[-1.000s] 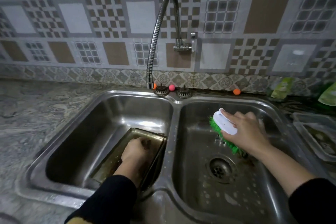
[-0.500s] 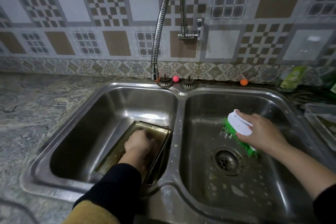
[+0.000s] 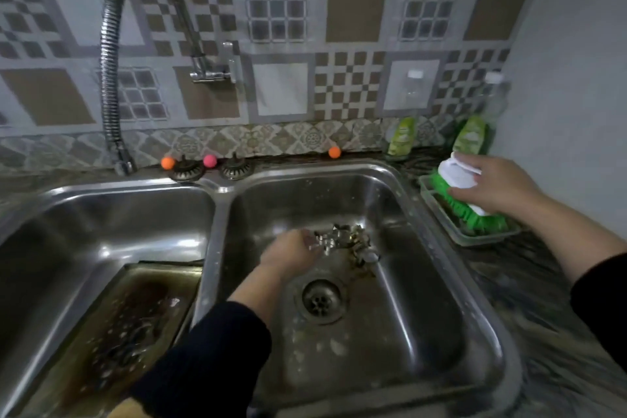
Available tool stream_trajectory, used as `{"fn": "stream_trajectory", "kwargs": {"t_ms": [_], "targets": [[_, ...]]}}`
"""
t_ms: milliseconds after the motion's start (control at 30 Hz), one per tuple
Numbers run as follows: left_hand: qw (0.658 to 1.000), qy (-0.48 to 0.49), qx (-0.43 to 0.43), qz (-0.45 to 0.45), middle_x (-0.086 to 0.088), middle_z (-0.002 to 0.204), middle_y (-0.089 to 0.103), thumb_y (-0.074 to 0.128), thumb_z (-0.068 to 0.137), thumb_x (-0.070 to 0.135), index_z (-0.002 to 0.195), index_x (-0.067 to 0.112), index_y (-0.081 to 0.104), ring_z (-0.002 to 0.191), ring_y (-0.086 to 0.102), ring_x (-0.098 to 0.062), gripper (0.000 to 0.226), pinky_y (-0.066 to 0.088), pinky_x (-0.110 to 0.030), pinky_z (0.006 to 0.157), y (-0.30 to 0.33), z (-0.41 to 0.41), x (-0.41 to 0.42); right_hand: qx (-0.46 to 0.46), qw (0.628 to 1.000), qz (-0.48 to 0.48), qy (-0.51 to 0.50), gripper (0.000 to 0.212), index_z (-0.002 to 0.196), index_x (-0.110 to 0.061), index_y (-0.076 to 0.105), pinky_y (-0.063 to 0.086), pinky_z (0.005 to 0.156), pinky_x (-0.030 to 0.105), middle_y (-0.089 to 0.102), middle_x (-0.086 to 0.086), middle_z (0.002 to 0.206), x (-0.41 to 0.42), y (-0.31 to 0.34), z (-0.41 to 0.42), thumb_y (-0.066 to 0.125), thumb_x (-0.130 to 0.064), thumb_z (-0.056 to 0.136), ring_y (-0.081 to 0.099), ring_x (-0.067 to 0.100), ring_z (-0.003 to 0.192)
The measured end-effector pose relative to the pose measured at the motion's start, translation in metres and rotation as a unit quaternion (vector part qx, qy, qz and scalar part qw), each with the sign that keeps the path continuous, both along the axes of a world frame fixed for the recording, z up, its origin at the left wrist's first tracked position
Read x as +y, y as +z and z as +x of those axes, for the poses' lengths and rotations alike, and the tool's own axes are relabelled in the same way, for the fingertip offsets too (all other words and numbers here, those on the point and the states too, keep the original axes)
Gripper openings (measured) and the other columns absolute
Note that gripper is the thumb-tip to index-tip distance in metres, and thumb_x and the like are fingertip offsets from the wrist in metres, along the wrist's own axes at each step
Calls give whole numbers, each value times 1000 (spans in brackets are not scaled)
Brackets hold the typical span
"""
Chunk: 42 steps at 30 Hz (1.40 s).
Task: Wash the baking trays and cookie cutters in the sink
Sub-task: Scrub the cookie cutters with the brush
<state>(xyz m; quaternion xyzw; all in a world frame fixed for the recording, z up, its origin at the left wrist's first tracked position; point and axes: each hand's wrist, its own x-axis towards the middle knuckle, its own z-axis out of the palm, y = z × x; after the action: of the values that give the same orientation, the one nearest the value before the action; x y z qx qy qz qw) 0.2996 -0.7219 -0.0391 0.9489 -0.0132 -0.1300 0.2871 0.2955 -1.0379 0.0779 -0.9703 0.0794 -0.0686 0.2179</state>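
A double steel sink (image 3: 400,187) seen from above, set into a dark mottled bench (image 3: 529,285). The washing looks to be at an early stage, and nothing appears clean yet.

In the basin left of the sink's centre divider lies a rectangular baking tray (image 3: 135,322), its floor coated with brown burnt-on residue and wet patches. It leans against the divider wall.

In the basin right of the divider, a small heap of metal cookie cutters (image 3: 353,244) sits just behind the drain (image 3: 321,299). The left hand (image 3: 288,254), its dark sleeve reaching across the divider, touches the near edge of the heap with fingers curled; blur hides whether it has gripped a cutter. The basin floor around the drain is spotted with pale flecks. No water can be seen running from the flexible tap (image 3: 108,71), whose spout hangs behind the left basin.

Right of the sink, a clear plastic tub (image 3: 475,237) rests on the bench. The right hand (image 3: 495,187) is wrapped around a scrubbing brush (image 3: 458,180) with a white handle and green bristles, held at the tub's rim. Two green dish-soap bottles (image 3: 471,136) stand behind the tub.

Scrubbing and rinsing of both tray and cutters seems still to come.
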Motion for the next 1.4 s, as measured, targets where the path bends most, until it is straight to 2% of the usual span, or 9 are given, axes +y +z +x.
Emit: {"fn": "stream_trajectory", "kwargs": {"t_ms": [267, 433, 700, 900, 1000, 1100, 1233, 1300, 1400], "targets": [[994, -33, 93, 38, -5, 134, 57, 52, 93, 42, 133, 21, 52, 121, 55, -23, 45, 44, -31, 101, -77, 11, -86, 65, 998, -7, -12, 74, 143, -34, 39, 43, 90, 32, 50, 1, 141, -43, -38, 41, 71, -36, 77, 53, 25, 120], [996, -19, 63, 55, -7, 133, 55, 55, 88, 47, 135, 26, 47, 118, 55, -29, 52, 49, -36, 94, -94, 31, -118, 68, 996, -49, -14, 73, 147, -36, 29, 44, 91, 35, 35, -3, 151, -44, -77, 53, 64, -40, 84, 44, 27, 130], [995, -13, 5, 103, -5, 149, 28, 55, 89, 52, 147, 38, 24, 134, 33, -30, 67, 43, -41, 96, -120, 58, -151, 32, 991, -127, -22, 73, 148, -37, 21, 48, 77, 37, 40, 3, 146, -46, -98, 62, 58, -44, 85, 53, 33, 117], [989, -20, -3, 146, -7, 141, 35, 55, 92, 43, 141, 31, 37, 132, 32, -28, 53, 43, -39, 99, -128, 54, -155, 27, 990, -136, -15, 72, 148, -36, 22, 51, 77, 38, 44, 4, 141, -47, -98, 61, 57, -44, 86, 56, 33, 113], [998, -8, 9, 62, -11, 139, 39, 55, 93, 37, 139, 26, 41, 128, 38, -30, 49, 42, -37, 100, -128, 48, -150, 29, 990, -137, -18, 71, 148, -36, 21, 51, 74, 37, 43, 3, 142, -46, -98, 61, 56, -43, 86, 56, 33, 112], [994, 45, 15, -98, -12, 121, 58, 55, 95, 32, 132, 20, 49, 98, 57, -22, 39, 46, -27, 78, -110, 42, -141, 35, 991, -131, -24, 72, 147, -37, 21, 51, 74, 38, 42, 3, 142, -45, -97, 60, 57, -43, 86, 55, 33, 113], [931, 77, 73, -350, -11, 113, 62, 55, 95, 28, 129, 20, 51, 102, 63, -25, 35, 56, -35, 80, -74, 26, -116, 57, 993, -99, -24, 75, 147, -40, 20, 51, 80, 38, 37, -1, 148, -46, -93, 58, 60, -44, 84, 52, 31, 120], [914, 54, 64, -396, -9, 125, 58, 61, 90, 30, 127, 28, 49, 109, 60, -19, 39, 54, -23, 80, -54, 14, -95, 73, 996, -52, -24, 76, 147, -42, 22, 48, 85, 37, 37, -1, 149, -45, -79, 53, 63, -42, 83, 48, 29, 125], [925, 46, 20, -376, 10, 114, 58, 65, 89, 25, 133, 31, 38, 97, 58, 2, 52, 49, -9, 71, -30, 1, -66, 33, 999, -14, -10, 75, 146, -42, 27, 48, 84, 37, 45, 3, 143, -28, -45, 41, 66, -39, 82, 50, 28, 121]]}}
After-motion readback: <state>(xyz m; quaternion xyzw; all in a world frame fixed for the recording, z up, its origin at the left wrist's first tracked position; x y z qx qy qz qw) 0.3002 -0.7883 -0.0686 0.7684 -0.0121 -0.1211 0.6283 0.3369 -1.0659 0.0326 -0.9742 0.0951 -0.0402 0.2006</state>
